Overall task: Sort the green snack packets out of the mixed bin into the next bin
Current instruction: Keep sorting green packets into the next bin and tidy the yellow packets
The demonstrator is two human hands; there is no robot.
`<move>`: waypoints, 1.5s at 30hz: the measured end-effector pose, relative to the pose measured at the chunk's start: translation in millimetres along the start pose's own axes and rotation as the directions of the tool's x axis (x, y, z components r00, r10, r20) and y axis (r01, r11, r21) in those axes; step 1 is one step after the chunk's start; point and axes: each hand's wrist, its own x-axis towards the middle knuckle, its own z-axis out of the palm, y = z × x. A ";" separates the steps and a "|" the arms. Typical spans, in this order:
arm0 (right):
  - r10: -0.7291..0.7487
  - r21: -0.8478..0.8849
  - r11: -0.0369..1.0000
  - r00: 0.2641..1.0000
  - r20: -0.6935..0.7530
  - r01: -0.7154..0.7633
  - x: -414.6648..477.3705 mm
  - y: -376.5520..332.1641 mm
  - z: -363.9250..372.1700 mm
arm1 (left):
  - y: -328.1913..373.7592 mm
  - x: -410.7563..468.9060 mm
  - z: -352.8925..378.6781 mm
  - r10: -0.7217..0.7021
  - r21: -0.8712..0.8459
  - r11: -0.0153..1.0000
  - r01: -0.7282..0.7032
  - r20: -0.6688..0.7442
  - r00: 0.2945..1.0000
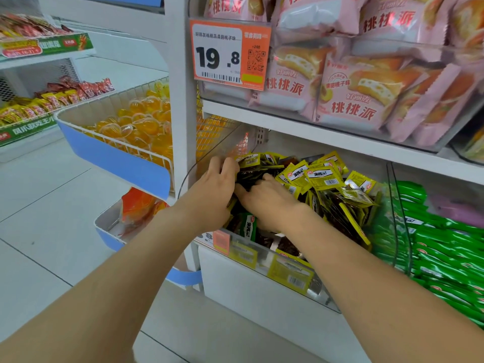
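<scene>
Mixed bin: I am looking down into the clear-fronted mixed bin [322,297] on the lower shelf, heaped with yellow packets [322,176] and some dark ones.
Green packet: one green snack packet [248,227] is standing on edge at the near-left of that bin, just behind the front wall and below my right wrist. It is partly hidden by its neighbours.
Next bin: the next bin [392,179] is sitting directly to the right across a clear divider, with stacked green packets [445,247] in it.
Left hand: my left hand [214,184] is reaching into the far-left of the heap, fingers curling over the yellow packets. I cannot tell whether they are pinching one.
Right hand: my right hand [264,197] is lying close against the left, fingers stretching leftward into the dark packets. The tips are buried, so I cannot tell the grip.
Handling: I am judging the packet light, soft and crinkly, with slippery film that will bend rather than resist.
Hold: I am favouring a thumb-and-forefinger pinch on the exposed top seal, since the body is wedged.
Risk: neighbouring packets may ride up with it.
</scene>
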 end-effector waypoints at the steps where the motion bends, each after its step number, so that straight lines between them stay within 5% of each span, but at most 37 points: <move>1: -0.002 -0.002 1.000 1.000 -0.003 0.002 0.5 -0.1 -1.3 | 0.3 -0.6 -0.6 -0.004 -0.016 1.000 0.003 -0.007 1.000; 7: 0.074 0.262 0.963 0.997 -0.019 -0.066 -3.3 9.2 0.6 | -0.2 -2.9 -4.4 -0.021 -0.048 0.999 0.017 -0.082 0.996; 12: 0.145 0.620 0.772 0.988 0.043 -0.140 -17.3 18.5 -0.3 | 3.3 -0.4 -8.7 -0.086 0.013 0.996 0.087 -0.073 0.994; 17: 0.113 0.784 0.609 0.992 0.065 -0.121 -37.1 24.7 -10.8 | 2.4 -0.3 -12.1 -0.094 0.079 0.994 0.081 0.186 0.978; 22: 0.179 0.804 0.577 0.983 0.050 -0.146 -61.5 40.9 -21.0 | 8.6 -2.1 -10.6 -0.144 0.136 0.985 0.104 0.329 0.933; 27: 0.286 0.648 0.703 0.951 0.120 -0.293 -83.2 54.8 -18.4 | 27.8 0.8 -8.8 -0.216 0.302 0.949 0.093 0.406 0.888; 30: 0.312 0.691 0.624 0.927 0.208 -0.365 -93.5 52.4 -18.7 | 35.7 5.9 -2.7 -0.243 0.411 0.908 0.076 0.371 0.896; 35: 0.377 0.749 0.567 0.916 0.134 -0.343 -102.8 51.9 -17.1 | 37.4 9.0 1.5 -0.266 0.436 0.899 0.039 0.474 0.839; 45: 0.450 0.775 0.572 0.893 -0.021 -0.270 -128.8 42.6 -40.8 | 37.0 5.8 -12.8 -0.130 0.281 0.959 0.036 0.325 0.937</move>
